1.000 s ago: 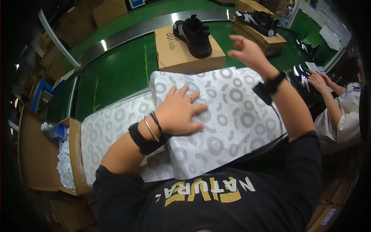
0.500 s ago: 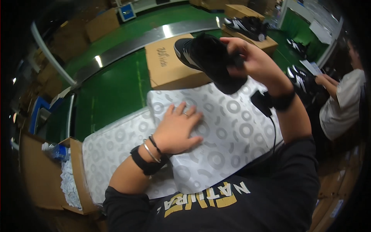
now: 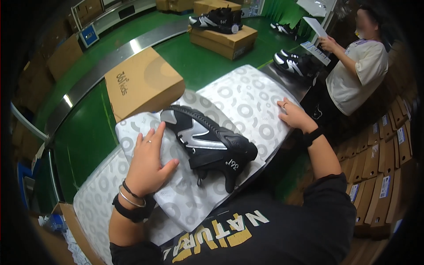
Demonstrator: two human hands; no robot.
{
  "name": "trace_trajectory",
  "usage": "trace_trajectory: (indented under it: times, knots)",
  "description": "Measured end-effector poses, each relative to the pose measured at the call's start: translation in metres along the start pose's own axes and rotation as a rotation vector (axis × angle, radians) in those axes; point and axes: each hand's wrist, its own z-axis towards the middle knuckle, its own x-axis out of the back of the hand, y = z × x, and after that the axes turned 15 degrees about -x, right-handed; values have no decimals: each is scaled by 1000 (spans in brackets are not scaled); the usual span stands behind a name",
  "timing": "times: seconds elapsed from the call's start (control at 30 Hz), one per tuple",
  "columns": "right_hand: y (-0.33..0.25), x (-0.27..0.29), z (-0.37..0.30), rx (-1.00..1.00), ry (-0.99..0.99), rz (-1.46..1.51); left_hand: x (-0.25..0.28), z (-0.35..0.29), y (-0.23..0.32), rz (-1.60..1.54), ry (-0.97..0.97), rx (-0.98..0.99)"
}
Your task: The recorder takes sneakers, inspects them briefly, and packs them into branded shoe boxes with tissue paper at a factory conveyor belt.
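A black sneaker [image 3: 207, 141] with silver panels lies on its side on white wrapping paper [image 3: 238, 90] printed with grey rings. My left hand [image 3: 149, 165] rests with fingers spread on the paper beside the toe, holding nothing. At the sheet's right edge, my right hand [image 3: 295, 117] has its fingers curled onto the paper, pinching it. The paper's left part is crumpled under the shoe and my left palm. Just beyond my left hand stands a closed brown shoebox [image 3: 145, 84].
Another pair of black shoes [image 3: 216, 20] sits on a shoebox [image 3: 225, 42] farther along the green conveyor [image 3: 84, 115]. More black sneakers [image 3: 293, 64] stand near a person [image 3: 357, 66] holding papers. Brown boxes [image 3: 380, 176] are stacked at right; an open carton [image 3: 77, 229] is at lower left.
The shoe has gone from my right hand down onto the paper. My right hand has moved to the sheet's right edge. The view has shifted to the right.
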Motion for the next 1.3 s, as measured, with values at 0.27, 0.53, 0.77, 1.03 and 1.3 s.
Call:
trace_trajectory:
  times: [0.27, 0.53, 0.77, 1.03, 1.3]
  knots:
    - [-11, -26, 5, -136, 279, 95, 2, -10, -2, -98, 92, -7]
    - [-130, 72, -38, 556, 814, -58, 14, -10, -5, -99, -19, -30]
    - [-214, 34, -159, 1448, 683, -271, 48, -7, 14, -1484, 520, 463]
    - [-212, 35, -157, 2025, 346, 348, 40, -32, 2, -1050, 932, 361]
    - [-234, 46, 31, 680, -519, 921, 6, -48, -28, -574, 893, 486]
